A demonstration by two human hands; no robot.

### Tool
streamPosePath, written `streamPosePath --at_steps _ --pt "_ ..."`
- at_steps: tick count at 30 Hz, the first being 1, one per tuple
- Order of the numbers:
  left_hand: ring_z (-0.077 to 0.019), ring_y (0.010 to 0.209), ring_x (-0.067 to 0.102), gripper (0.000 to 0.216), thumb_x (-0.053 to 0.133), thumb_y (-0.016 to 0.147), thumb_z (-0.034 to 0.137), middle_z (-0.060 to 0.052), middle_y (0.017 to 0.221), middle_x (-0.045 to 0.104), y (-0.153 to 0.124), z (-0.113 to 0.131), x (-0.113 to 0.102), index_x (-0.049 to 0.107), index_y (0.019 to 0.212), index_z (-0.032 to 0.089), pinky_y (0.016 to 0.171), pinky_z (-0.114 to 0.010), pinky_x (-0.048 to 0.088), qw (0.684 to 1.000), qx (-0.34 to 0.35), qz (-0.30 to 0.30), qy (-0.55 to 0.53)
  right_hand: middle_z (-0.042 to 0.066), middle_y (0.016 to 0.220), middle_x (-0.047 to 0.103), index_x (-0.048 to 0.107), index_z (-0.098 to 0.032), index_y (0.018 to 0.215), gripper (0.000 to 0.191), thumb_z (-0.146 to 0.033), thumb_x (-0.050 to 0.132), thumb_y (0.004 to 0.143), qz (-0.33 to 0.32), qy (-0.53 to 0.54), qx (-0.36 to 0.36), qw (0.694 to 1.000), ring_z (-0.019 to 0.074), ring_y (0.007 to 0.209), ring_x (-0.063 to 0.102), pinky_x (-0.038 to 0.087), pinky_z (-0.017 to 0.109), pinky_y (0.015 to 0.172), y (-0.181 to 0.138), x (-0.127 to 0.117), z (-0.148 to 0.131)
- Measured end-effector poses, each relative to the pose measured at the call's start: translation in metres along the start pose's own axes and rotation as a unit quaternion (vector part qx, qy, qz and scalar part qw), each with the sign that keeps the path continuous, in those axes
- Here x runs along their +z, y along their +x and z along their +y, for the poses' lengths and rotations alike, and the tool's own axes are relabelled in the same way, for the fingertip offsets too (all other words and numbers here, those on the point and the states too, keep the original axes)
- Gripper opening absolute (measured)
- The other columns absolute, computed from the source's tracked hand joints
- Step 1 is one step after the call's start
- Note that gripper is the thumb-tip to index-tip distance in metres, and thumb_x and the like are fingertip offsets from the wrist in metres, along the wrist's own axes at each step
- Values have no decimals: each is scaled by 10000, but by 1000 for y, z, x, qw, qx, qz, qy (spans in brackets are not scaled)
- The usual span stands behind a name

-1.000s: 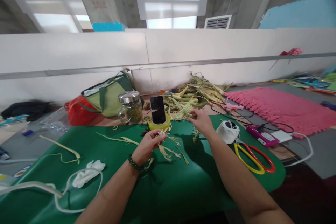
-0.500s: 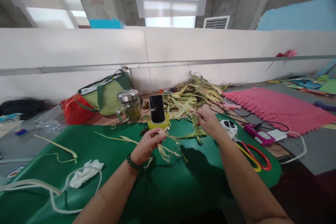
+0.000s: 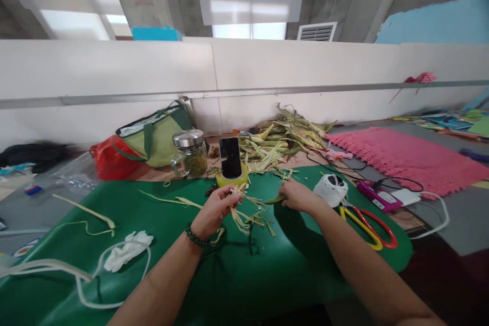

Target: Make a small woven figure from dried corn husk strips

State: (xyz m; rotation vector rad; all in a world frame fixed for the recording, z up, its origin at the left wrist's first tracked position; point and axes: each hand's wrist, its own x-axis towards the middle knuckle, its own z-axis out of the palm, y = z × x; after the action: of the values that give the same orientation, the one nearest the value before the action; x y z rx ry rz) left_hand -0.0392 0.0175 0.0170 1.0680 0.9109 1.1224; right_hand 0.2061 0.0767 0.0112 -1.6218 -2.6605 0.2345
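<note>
Green leaf (image 3: 273, 200), one end invisible behind right hand (image 3: 297, 195)

view: single, head-worn | facing: forward and down | near: green mat (image 3: 244, 270) | far: white partition (image 3: 267, 66)

There are two hands (image 3: 218, 209) (image 3: 299, 195), one phone (image 3: 231, 158), one jar (image 3: 194, 160), one bracelet (image 3: 194, 237), one pair of scissors (image 3: 378, 245)
</note>
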Motion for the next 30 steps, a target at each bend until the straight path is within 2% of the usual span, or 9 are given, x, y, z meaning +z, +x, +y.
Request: streamPosePath --at_steps 3,6,9,12,19,21,26,28,30 --pt "-72 563 445 278 767 621 349 14 648 561 0 1 1 608 718 143 519 -186 336 1000 -1 -1 5 85 897 671 702 -173 781 121 -137 588 765 45 2 5 999 226 972 559 405 275 825 -2 -4 3" --pt "-75 566 452 274 764 623 353 13 654 558 -1 3 1 609 708 144 524 -187 348 1000 1 3 11 83 975 648 658 -175 832 164 -212 499 847 185 31 17 982 205 972 548 391 275 833 -14 -19 10" --pt "-73 568 456 275 771 614 354 18 651 556 -1 4 2 618 712 147 532 -182 357 1000 0 9 10 44 739 613 588 -187 735 193 -296 480 852 290 60 52 954 177 709 552 378 254 647 -34 -32 18" --pt "-71 571 455 269 763 629 357 18 654 563 -2 4 1 626 727 148 526 -176 348 1000 0 5 12 -12 563 502 513 -199 665 249 -344 449 857 248 77 72 963 140 531 453 285 237 527 -51 -34 19" --pt "-74 569 452 249 740 662 359 18 657 553 0 -1 -2 610 722 155 477 -183 301 1000 1 -2 21 -14 559 499 510 -193 632 204 -276 458 811 75 105 34 991 123 528 443 263 224 510 -58 -18 12" --pt "-74 565 448 249 740 660 359 21 647 544 0 0 -2 611 721 156 472 -185 298 1000 4 0 21 -14 564 513 531 -189 653 208 -296 459 818 79 134 25 988 123 526 448 282 222 508 -58 -16 16" --pt "-71 564 452 261 761 633 349 20 644 558 -2 2 1 621 728 150 503 -177 339 1000 3 -3 8 21 674 616 613 -183 792 252 -344 436 871 204 154 60 965 158 632 543 385 248 591 -54 -10 12" --pt "-71 563 454 272 772 619 345 16 647 565 -3 2 3 625 735 147 514 -178 355 1000 2 -13 -1 57 801 669 654 -186 852 203 -268 469 863 175 115 22 978 185 769 588 414 267 677 -52 -4 -4" --pt "-66 542 440 278 779 611 341 16 644 562 -4 2 5 627 738 146 496 -179 347 1000 -9 -25 -4 76 906 686 674 -192 933 188 -220 508 849 100 105 -66 987 194 875 599 428 268 742 -52 2 -24"
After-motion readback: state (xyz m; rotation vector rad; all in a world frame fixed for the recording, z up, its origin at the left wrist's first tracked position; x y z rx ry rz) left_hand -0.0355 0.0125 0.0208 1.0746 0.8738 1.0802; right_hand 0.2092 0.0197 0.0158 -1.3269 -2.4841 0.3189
